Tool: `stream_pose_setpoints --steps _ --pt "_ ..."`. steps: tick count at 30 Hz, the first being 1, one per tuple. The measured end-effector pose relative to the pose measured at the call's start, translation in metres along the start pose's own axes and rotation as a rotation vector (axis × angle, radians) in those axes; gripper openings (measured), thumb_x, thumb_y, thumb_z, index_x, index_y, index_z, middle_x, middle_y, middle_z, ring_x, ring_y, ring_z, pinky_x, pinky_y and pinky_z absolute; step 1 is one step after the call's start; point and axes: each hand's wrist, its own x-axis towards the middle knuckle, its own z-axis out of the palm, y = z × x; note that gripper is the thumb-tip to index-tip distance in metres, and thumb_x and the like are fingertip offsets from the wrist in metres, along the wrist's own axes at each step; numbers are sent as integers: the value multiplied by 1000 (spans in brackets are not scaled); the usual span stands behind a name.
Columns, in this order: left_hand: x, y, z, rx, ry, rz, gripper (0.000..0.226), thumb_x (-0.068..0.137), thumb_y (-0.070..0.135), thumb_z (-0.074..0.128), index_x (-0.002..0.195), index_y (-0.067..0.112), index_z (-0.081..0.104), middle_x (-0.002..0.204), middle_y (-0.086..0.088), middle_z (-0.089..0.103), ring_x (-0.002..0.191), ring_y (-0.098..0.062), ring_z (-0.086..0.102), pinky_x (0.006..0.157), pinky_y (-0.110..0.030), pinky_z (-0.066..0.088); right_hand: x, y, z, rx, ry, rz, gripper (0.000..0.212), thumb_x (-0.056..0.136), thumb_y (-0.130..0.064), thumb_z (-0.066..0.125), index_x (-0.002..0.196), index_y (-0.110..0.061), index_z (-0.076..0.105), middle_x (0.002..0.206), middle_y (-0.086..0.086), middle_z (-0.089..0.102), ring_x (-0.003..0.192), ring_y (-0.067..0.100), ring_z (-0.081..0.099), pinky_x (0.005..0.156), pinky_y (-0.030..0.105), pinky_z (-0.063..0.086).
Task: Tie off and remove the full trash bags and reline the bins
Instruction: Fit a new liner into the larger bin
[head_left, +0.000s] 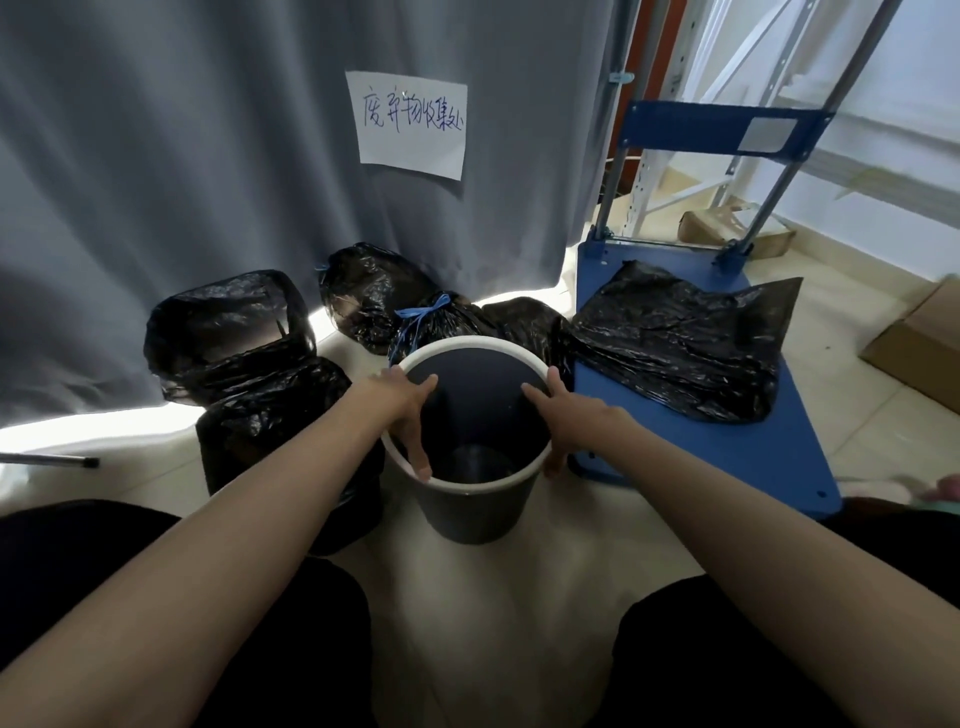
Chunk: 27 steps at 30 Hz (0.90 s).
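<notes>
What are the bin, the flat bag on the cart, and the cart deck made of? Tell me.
Bin: apparently matte dark plastic, with a smooth white rim.
Flat bag: thin glossy black plastic film, crinkled, catching highlights.
Cart deck: smooth blue surface, plastic or painted metal; unclear which.

1. The pale tiled floor (519, 613) carries a dark bin (470, 512) with a white rim.
2. Tied black trash bags (363, 296) lie on it behind the bin.
3. A blue cart (769, 457) stands at right, with a loose black bag (675, 343) on its deck.
4. A cardboard box (919, 348) sits at far right.
</notes>
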Motion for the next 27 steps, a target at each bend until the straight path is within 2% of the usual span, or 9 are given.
stream_pose_setpoints --steps 2,5,8,13,17,22,25,27 --pt "3 10 -18 -35 21 21 147 39 78 80 154 38 -3 162 -5 12 146 -32 21 115 -48 30 6 7 -7 55 -55 -15 129 64 -43 87 155 -34 -3 161 8 -13 142 38 27 108 56 37" --pt "9 38 -41 -46 230 112 124 51 79 73 152 31 21 156 -4 28 141 -32 31 112 -48 33 11 23 -22 187 -75 -46 130 57 -60 84 155 -34 2 162 2 -3 148 33 15 114 57 27" --pt "20 80 -57 -15 386 274 108 65 76 66 152 27 25 159 -6 22 144 -32 24 117 -49 24 14 50 -32 276 30 23 118 64 -62 79 155 -27 12 160 10 14 145 33 22 114 52 29" --pt "51 143 -81 46 377 329 91 80 70 56 153 26 25 159 -6 22 145 -30 23 116 -48 22 10 123 -23 375 230 228 84 82 -41 72 150 -20 27 147 16 35 131 37 41 107 49 40" --pt "85 188 -98 87 366 360 81 87 62 54 153 24 26 155 -9 29 140 -32 31 113 -48 26 5 183 5 398 268 371 64 88 -36 63 141 -13 35 135 19 43 122 40 47 102 50 42" --pt "134 239 -108 148 342 383 72 92 53 53 152 23 26 152 -9 33 136 -32 37 109 -46 33 21 238 34 404 229 467 58 91 -35 60 138 -10 37 136 21 43 124 41 44 101 51 40" --pt "169 266 -112 170 343 386 64 94 45 52 149 20 31 148 -11 37 133 -32 40 106 -47 34 44 263 46 383 246 476 48 94 -26 54 137 -10 38 136 19 43 125 40 42 101 52 37" --pt "192 281 -113 163 347 381 61 94 37 53 148 18 31 147 -11 38 133 -32 40 106 -47 34 60 275 56 376 236 496 50 94 -23 52 140 -12 35 139 19 40 127 41 39 103 54 34"
